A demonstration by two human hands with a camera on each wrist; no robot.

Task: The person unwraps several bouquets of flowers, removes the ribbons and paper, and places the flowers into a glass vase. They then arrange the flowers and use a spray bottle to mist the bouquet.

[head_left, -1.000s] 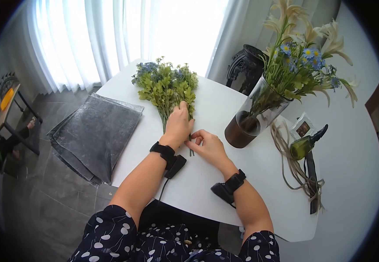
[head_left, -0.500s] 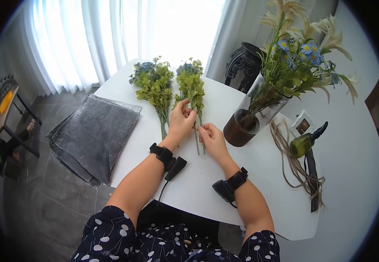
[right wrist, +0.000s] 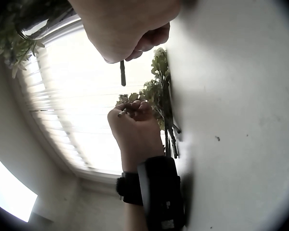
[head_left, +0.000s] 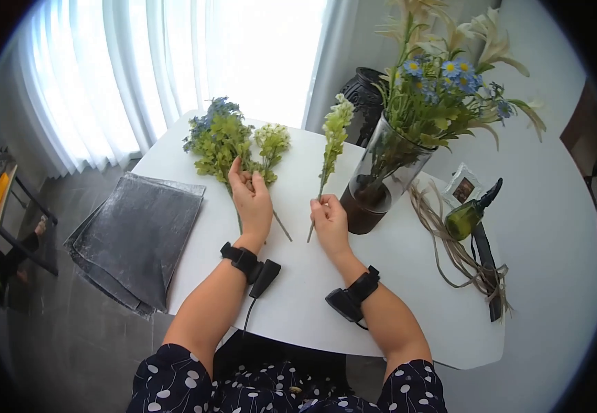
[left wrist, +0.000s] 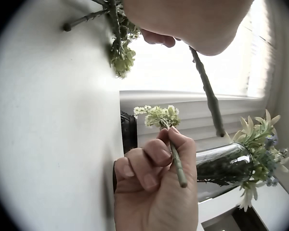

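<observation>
In the head view my left hand (head_left: 252,210) is over the lower part of a leafy bunch with blue flowers (head_left: 219,141). It grips the stem of a pale-flowered sprig (head_left: 272,143); that stem (left wrist: 208,91) juts from the hand in the left wrist view. My right hand (head_left: 331,224) pinches the thin stem of another whitish-green sprig (head_left: 335,134), held upright left of the glass vase (head_left: 398,165). The lower end of its stem (left wrist: 179,168) pokes out below the thumb in the left wrist view. Curled fingers partly hide both stems.
Dark grey sheets (head_left: 137,237) overhang the white table's (head_left: 298,310) left edge. Lilies and blue daisies (head_left: 450,76) fill the vase. On the right are raffia strands (head_left: 443,241), a green bottle (head_left: 463,219), a small frame (head_left: 462,186) and a black strip (head_left: 487,275).
My hands have moved apart. The right one has drawn a single sprig away from the others, toward the vase; the left has shifted left with a sprig. The head view has turned slightly right.
</observation>
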